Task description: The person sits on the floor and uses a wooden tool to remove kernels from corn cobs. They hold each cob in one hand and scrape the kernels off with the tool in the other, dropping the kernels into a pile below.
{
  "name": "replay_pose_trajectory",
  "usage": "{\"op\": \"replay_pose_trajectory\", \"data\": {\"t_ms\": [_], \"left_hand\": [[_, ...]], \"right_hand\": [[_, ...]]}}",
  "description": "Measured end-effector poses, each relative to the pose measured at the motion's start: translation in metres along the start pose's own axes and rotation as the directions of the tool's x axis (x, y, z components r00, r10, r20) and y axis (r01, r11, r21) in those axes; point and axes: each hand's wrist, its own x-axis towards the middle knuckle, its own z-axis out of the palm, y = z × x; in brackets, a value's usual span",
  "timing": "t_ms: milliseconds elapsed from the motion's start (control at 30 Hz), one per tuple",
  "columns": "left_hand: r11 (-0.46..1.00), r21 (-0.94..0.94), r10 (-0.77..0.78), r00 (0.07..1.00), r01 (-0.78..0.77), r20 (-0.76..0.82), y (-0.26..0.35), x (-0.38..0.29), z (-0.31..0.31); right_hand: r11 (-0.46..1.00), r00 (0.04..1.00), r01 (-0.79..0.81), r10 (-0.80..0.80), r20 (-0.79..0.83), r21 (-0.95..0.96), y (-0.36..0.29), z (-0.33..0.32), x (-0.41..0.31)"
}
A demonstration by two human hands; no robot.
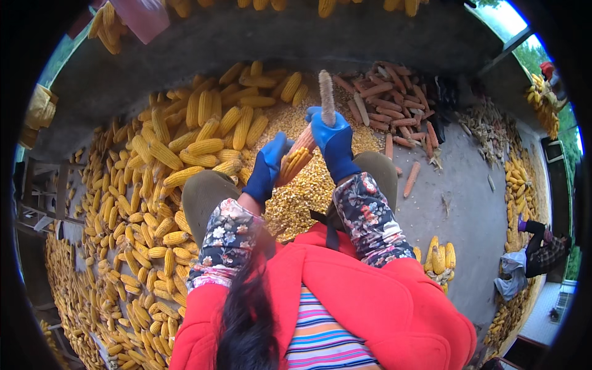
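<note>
My left hand [270, 159], in a blue coated glove, holds a partly shelled corn cob [294, 162]; yellow kernels remain near its lower end and bare reddish cob shows above. In my right hand [330, 127], gloved alike, a bare, pale corn cob [326, 95] stands up out of the fist. The upper end of the partly shelled cob meets the right glove. Below both hands, between my knees, lies a heap of loose corn kernels [300, 199].
Many unshelled ears of corn [148, 208] cover the floor on the left. Bare cobs [393, 101] are piled at the upper right, beside dry husks [488, 127]. A bundle of ears [439, 261] lies right of me. A person [543, 252] is at the far right.
</note>
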Motion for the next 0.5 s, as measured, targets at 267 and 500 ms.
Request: {"op": "replay_pose_trajectory", "data": {"t_ms": [267,500], "left_hand": [[0.913,0.385,0.144,0.989,-0.139,0.015,0.005,-0.009,-0.006],[0.979,0.038,-0.194,0.977,0.198,-0.091,-0.009,0.000,-0.024]], "right_hand": [[0.979,0.999,0.045,-0.048,0.010,0.200,0.004,-0.008,0.002],[0.962,0.972,0.184,-0.209,0.110,0.202,-0.018,-0.003,-0.013]]}}
